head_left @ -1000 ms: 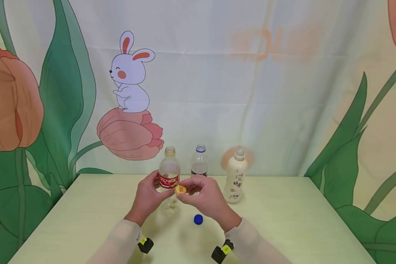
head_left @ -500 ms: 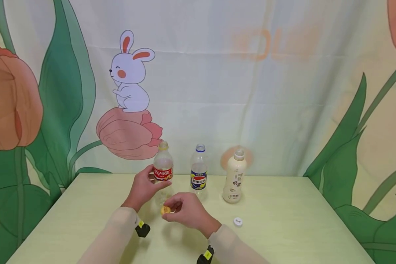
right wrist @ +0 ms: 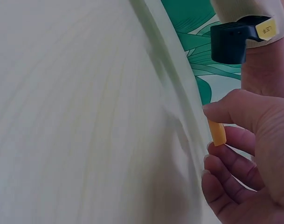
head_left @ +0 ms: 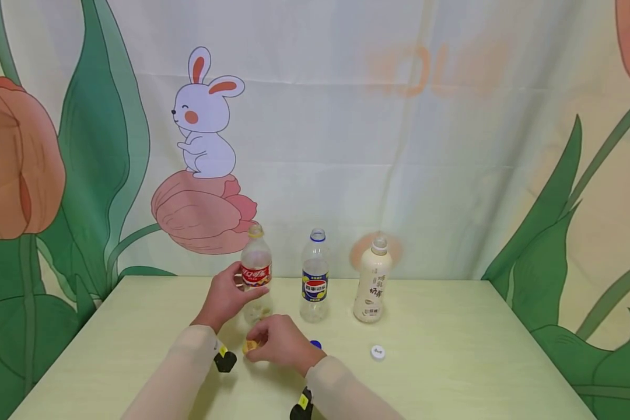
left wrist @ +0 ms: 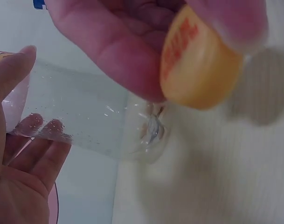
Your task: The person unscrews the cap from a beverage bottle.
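Note:
My left hand (head_left: 224,296) grips a clear plastic bottle (head_left: 257,256) with a red label and a yellow neck ring; its mouth is uncapped. In the left wrist view the bottle's clear lower part (left wrist: 86,112) shows beyond the fingers. My right hand (head_left: 280,343) pinches a yellow-orange bottle cap (head_left: 250,346) between thumb and fingers, low over the table in front of that bottle. The right wrist view shows the cap (right wrist: 217,132) edge-on, apart from the table surface. Partly hidden behind the right hand is a blue cap (head_left: 316,345).
A clear bottle with a blue label (head_left: 315,286) and a cream-coloured bottle (head_left: 373,283) stand uncapped to the right. A white cap (head_left: 378,353) lies on the pale table (head_left: 451,350). Behind hangs a printed curtain (head_left: 315,146).
The right hand has carried the yellow cap away from the bottle, down and left toward the table. The left hand and its bottle have shifted slightly left.

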Motion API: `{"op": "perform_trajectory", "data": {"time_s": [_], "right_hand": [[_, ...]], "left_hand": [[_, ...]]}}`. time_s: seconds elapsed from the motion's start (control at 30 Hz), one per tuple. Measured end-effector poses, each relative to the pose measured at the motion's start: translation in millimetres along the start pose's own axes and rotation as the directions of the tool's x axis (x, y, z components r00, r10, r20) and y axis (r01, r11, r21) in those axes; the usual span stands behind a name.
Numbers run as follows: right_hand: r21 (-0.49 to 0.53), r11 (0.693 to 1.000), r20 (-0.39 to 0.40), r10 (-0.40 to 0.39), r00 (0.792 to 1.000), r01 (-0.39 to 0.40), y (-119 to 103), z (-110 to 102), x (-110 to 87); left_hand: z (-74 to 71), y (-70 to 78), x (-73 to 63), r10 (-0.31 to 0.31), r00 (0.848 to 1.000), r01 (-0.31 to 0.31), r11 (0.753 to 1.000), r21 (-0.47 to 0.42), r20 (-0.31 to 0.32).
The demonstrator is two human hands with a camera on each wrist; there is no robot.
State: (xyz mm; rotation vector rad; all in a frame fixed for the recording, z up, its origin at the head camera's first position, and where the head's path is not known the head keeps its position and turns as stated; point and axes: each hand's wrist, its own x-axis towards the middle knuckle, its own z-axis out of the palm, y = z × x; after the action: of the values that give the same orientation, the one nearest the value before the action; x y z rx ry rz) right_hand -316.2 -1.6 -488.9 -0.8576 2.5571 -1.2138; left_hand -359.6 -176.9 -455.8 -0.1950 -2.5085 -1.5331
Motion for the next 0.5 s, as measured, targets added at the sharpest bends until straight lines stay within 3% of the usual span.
{"op": "perform_trajectory", "data": {"time_s": [0.2, 0.5], "right_hand": [[-0.037, 0.998, 0.016, 0.046, 0.999, -0.045, 1.3, 9.6, 11.3], [-0.015, 0.989, 0.03, 0.148, 0.989, -0.147, -4.8, 10.2, 11.5]], "left_hand": [[-0.5, -4.7, 2.5, 0.003, 1.0, -0.003, 0.998, 0.064, 0.005], [-0.3, -10.6, 1.3, 0.029, 1.0, -0.029, 0.994, 0.102, -0.003]]}}
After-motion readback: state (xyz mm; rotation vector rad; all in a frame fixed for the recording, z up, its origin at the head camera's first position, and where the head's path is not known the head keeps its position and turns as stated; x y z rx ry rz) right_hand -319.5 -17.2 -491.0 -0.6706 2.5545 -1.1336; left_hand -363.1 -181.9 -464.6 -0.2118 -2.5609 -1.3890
